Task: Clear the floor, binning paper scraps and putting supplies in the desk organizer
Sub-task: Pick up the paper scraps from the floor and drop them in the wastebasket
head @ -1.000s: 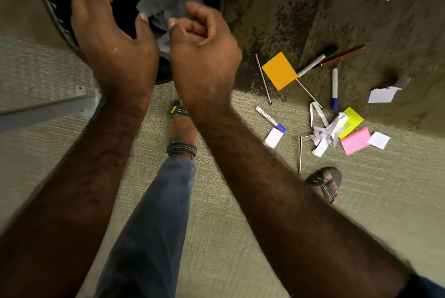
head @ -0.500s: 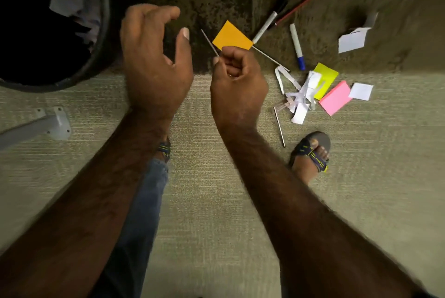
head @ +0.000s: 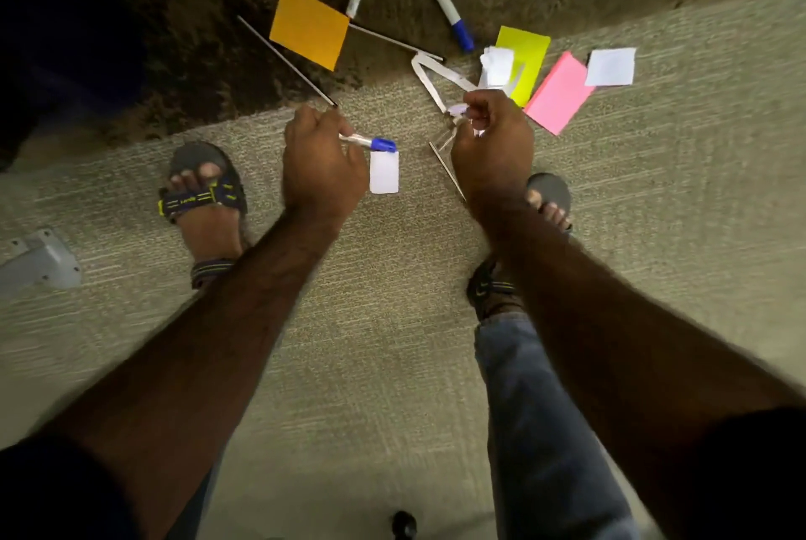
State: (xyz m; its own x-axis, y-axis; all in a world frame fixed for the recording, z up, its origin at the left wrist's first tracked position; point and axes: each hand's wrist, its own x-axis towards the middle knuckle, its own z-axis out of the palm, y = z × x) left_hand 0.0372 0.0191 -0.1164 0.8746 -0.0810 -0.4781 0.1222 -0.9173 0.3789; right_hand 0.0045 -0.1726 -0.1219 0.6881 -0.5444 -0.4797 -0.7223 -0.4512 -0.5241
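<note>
Scraps [head: 462, 112] under right hand [head: 490, 147] (pinched)

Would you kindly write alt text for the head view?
Seen from above, the left hand grips a blue-capped marker while the right hand pinches paper strips on a carpet littered with sticky notes and pens.

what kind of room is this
Probably an office or workroom: low-pile carpet, a grey metal furniture foot at the left, and markers and sticky notes scattered on the floor.

Bare carpet [head: 370, 343] near feet; ahead, sticky notes [head: 556, 92], pens [head: 442, 0] crowd floor.
</note>
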